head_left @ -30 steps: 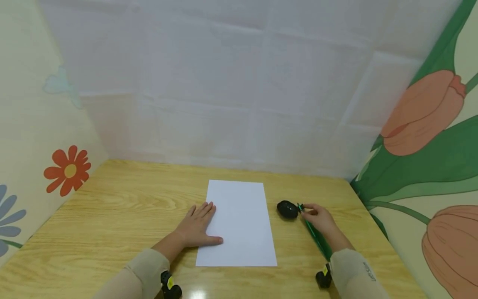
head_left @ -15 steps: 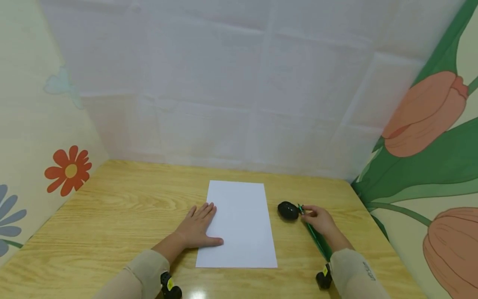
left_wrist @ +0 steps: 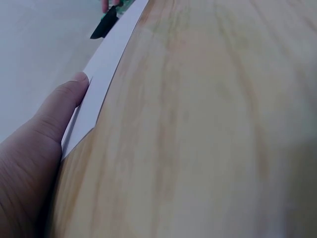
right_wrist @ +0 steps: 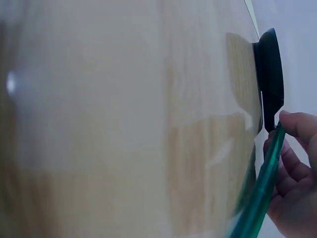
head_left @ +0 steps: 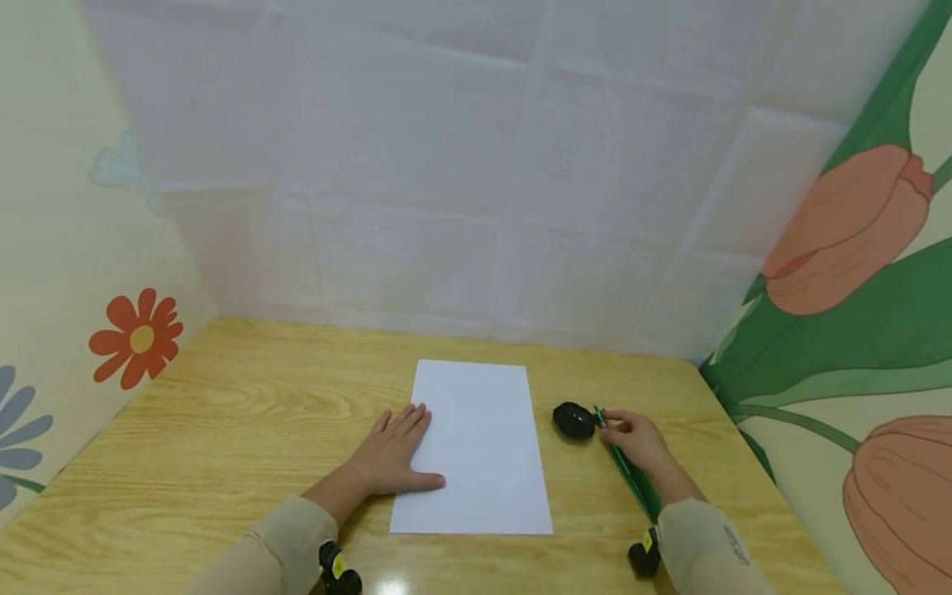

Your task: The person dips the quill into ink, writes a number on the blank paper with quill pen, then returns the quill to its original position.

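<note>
A blank white sheet of paper lies lengthwise on the table. My left hand rests flat on its left edge, fingers spread and thumb out across the paper. In the left wrist view the thumb lies along the sheet's edge. Right of the paper is a ladle-like utensil with a glossy black domed head, rounded side up. My right hand pinches it near the neck between thumb and fingers. Its translucent green handle runs back toward my right wrist, where the sleeve hides its end in the head view.
The wood-grain table meets a white cloth backdrop at its far edge. Flower-patterned panels stand left and right. A small black device is worn at each wrist.
</note>
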A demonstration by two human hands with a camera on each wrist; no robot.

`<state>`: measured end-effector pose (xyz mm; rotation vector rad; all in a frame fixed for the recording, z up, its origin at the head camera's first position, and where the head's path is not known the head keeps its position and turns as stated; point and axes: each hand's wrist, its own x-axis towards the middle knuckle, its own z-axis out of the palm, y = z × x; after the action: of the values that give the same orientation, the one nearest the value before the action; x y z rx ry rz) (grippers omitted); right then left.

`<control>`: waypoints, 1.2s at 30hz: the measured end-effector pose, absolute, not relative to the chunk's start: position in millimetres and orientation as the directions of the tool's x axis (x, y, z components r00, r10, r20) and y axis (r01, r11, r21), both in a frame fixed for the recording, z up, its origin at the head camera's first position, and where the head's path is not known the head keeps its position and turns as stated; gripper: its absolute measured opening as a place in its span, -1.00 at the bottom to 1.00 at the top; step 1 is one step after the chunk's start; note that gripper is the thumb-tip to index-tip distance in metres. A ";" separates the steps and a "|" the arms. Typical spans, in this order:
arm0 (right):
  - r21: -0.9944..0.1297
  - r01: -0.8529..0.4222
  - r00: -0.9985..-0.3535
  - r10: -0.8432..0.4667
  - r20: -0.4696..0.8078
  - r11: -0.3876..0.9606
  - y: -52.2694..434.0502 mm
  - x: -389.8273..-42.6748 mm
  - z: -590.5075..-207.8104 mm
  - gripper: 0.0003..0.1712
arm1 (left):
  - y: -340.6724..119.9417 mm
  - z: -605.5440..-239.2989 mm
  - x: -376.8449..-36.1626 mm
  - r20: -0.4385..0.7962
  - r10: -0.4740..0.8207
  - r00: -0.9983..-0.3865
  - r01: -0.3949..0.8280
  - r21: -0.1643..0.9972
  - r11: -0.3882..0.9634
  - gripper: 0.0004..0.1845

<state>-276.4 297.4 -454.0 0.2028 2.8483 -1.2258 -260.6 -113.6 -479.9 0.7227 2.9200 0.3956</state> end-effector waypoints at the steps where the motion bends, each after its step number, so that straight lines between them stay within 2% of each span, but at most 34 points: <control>1: -0.722 0.137 -0.990 0.109 -0.086 0.678 297.0 -276.1 -453.2 -0.52 | -113.6 -480.1 -260.7 -0.039 0.472 -0.881 0.444 0.277 0.852 0.22; 25: -0.815 0.052 -0.998 0.065 -0.017 0.577 283.0 -275.1 -440.3 -0.54 | -114.6 -482.6 -261.8 -0.042 0.475 -0.879 0.447 0.273 0.852 0.22; 36: -0.933 0.095 -0.995 0.054 -0.081 0.347 277.2 -276.8 -431.0 -0.49 | -115.5 -482.7 -262.1 -0.026 0.482 -0.876 0.457 0.277 0.845 0.22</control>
<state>-276.8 277.2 -431.0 0.1404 2.5487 -1.7687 -262.1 -115.5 -482.7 0.7466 2.9262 0.4039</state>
